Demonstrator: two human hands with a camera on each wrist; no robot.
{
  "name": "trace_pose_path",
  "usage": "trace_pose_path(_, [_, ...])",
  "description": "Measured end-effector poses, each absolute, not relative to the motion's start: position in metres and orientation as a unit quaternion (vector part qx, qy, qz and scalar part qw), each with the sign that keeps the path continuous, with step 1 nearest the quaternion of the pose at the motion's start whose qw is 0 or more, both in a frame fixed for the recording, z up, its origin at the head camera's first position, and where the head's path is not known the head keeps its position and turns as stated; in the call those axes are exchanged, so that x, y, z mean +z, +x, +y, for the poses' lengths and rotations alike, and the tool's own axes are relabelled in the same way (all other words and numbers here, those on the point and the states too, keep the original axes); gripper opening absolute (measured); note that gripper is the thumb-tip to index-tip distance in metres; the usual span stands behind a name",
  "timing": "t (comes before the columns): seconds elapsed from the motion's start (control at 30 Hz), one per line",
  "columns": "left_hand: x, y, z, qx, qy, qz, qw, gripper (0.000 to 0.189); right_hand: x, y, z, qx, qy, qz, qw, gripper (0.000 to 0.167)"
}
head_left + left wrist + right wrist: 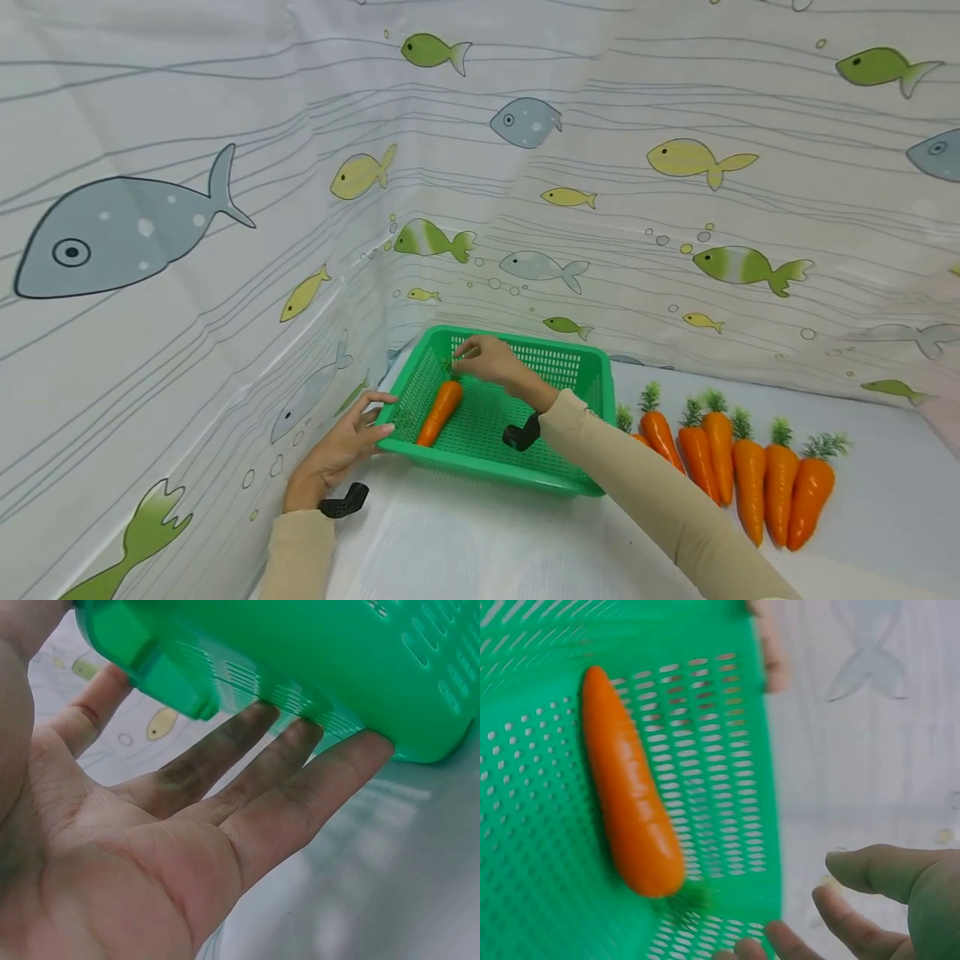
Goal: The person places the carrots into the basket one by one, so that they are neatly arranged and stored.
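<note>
Orange and glossy, 1 artificial carrot [441, 414] lies in the green perforated plastic basket [489, 472], leafy top [686, 901] just beside the fingertips of the right hand [489, 360], whose thumb and fingers stand parted, released, while the left hand [341, 446] presses outstretched fingers against the basket's outer side!

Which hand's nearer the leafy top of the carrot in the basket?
Right. The right hand is close beside the leafy top; the left hand is farther off, at the left rim of the basket.
</note>
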State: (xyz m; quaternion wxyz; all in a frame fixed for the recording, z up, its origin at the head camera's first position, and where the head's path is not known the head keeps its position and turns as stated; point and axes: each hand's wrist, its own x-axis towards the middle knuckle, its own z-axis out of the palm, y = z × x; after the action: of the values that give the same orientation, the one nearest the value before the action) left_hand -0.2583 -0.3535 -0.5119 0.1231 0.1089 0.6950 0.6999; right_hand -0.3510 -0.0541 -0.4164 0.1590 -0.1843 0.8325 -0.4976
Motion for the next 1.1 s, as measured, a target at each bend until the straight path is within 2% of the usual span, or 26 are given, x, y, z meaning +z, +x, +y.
trace_pose_path(0.3, [-0.512,-0.257,-0.352,0.685,0.113,0.709,0.124,0.051,-0.393,-0.334,0.021,-0.528,-0.179,0.819,0.139,0.031])
trace_pose_path(0.63, [-0.512,-0.258,-0.353,0.684,0.128,0.708,0.119,0.052,-0.381,-0.312,0.097,-0.544,-0.181,0.817,0.053,0.03])
trace_pose_path(1.1, [-0.511,-0.256,-0.354,0.682,0.133,0.708,0.125,0.052,-0.429,-0.264,0.237,-0.603,-0.081,0.793,0.031,0.051])
